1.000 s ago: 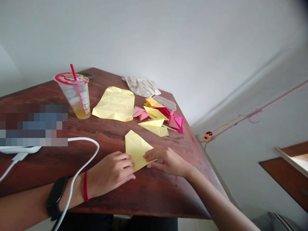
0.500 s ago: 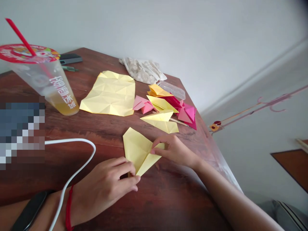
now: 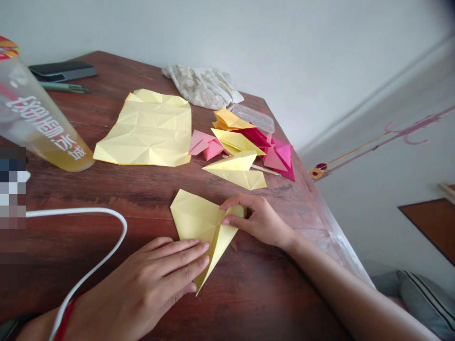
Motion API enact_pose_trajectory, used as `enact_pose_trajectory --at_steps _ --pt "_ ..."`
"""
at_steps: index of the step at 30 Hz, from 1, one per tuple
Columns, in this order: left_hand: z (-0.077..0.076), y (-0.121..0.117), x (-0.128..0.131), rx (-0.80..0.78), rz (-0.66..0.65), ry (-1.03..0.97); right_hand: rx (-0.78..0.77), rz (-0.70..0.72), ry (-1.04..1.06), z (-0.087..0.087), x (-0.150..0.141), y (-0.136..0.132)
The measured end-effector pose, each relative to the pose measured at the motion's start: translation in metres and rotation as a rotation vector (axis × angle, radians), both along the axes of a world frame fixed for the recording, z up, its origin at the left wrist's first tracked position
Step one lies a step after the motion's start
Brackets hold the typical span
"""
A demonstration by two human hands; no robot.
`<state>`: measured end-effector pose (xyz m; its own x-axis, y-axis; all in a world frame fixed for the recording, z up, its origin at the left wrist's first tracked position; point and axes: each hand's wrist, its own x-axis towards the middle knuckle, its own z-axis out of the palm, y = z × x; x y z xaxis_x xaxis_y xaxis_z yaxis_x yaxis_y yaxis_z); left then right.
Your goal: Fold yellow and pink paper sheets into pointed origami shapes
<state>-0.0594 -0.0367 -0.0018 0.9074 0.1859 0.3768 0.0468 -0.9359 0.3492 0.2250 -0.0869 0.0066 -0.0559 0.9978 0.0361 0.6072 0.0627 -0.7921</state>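
A sheet of pale yellow origami paper [image 3: 195, 210], partly folded with its lower end tapering to a point, lies on the table under both hands. My left hand [image 3: 159, 274] rests flat on its lower left part, fingers stretched out and pressing near the centre crease. With thumb and fingers, my right hand [image 3: 254, 218] pinches the raised right flap at the upper right. Just beyond the paper is a yellow folded paper piece [image 3: 234, 168]. Further left lies a larger creased yellow sheet [image 3: 149, 128], spread out with many fold lines.
Pink folded pieces [image 3: 208, 144], a magenta one [image 3: 282, 156] and an orange one [image 3: 231, 119] cluster beyond my right hand. Behind them are a clear plastic box [image 3: 252, 117] and a patterned cloth [image 3: 204, 87]. A drink cup [image 3: 42, 118] and white cable [image 3: 117, 218] are at left.
My left hand has gone from gripping the paper's lower tip to lying flat on it with straightened fingers. The right hand keeps its pinch. The view has shifted, moving the cup further left.
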Motion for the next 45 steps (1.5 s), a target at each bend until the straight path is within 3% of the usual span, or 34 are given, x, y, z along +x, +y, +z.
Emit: enact_pose_trajectory --at_steps 11,15,23,31,36,41,45 --pt "0.002 -0.005 0.002 0.023 -0.026 0.039 -0.065 0.133 0.202 0.006 0.015 0.000" --pt "0.004 -0.005 0.000 -0.009 -0.005 0.030 -0.079 0.245 0.288 0.011 0.027 0.000" --pt "0.002 -0.008 -0.001 -0.041 0.076 -0.037 -0.088 0.384 0.157 0.032 0.033 -0.011" --pt "-0.001 -0.006 0.001 -0.179 0.136 0.027 -0.120 0.248 0.072 0.037 0.015 -0.020" --pt "0.001 -0.004 0.002 -0.198 0.142 0.037 -0.105 0.423 0.080 0.038 0.012 -0.020" --pt "0.007 -0.012 -0.002 0.031 0.029 0.028 -0.219 0.212 0.038 0.032 0.000 -0.017" --pt "0.007 -0.023 -0.007 0.101 0.077 -0.018 -0.230 0.046 -0.023 0.029 -0.013 -0.012"
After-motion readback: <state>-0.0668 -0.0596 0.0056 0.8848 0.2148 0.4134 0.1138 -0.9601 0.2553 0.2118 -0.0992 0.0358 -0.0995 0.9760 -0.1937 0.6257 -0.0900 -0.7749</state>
